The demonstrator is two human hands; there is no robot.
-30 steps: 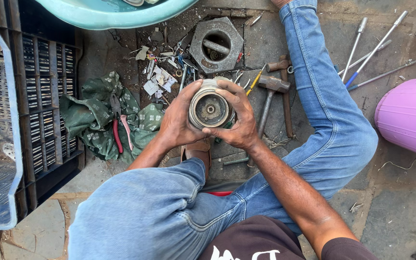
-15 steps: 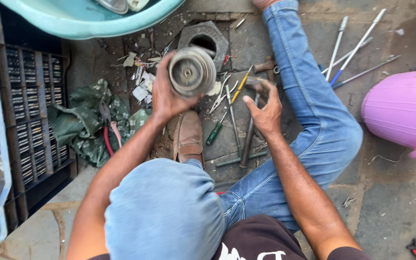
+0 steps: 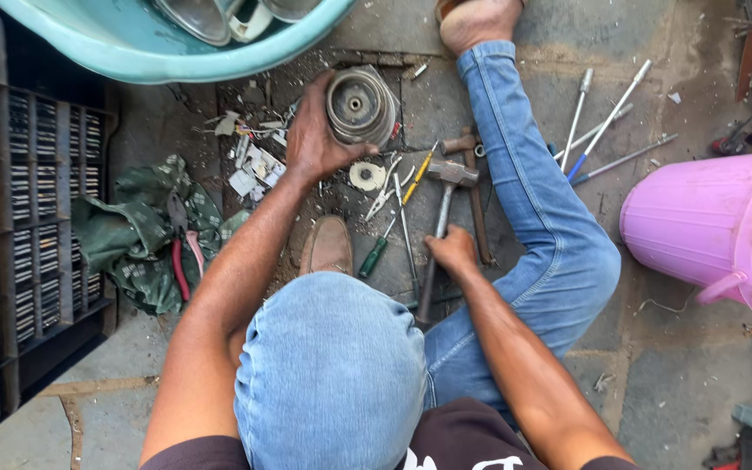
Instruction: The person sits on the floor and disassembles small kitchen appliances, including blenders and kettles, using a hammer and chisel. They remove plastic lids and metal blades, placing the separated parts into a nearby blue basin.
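Seen from above, a person sits on a stone floor in blue jeans, knees spread. The left hand (image 3: 313, 139) reaches forward, fingers wrapped around the side of a round grey metal pulley part (image 3: 360, 106) and holding it tilted just above the floor clutter. The right hand (image 3: 453, 252) closes around the handle of a hammer (image 3: 439, 222) lying on the floor; its fingertips are hidden beneath the hand. Between the hands lie a green-handled screwdriver (image 3: 378, 252), a yellow-handled tool (image 3: 418, 174) and pliers, partly overlapping. A teal basin (image 3: 132, 52) is cut off at the top edge. A pink bucket (image 3: 698, 226) runs off the right edge. Red-handled pliers (image 3: 183, 252) rest on a crumpled green cloth (image 3: 128, 235) beside a dark plastic crate (image 3: 36, 218).
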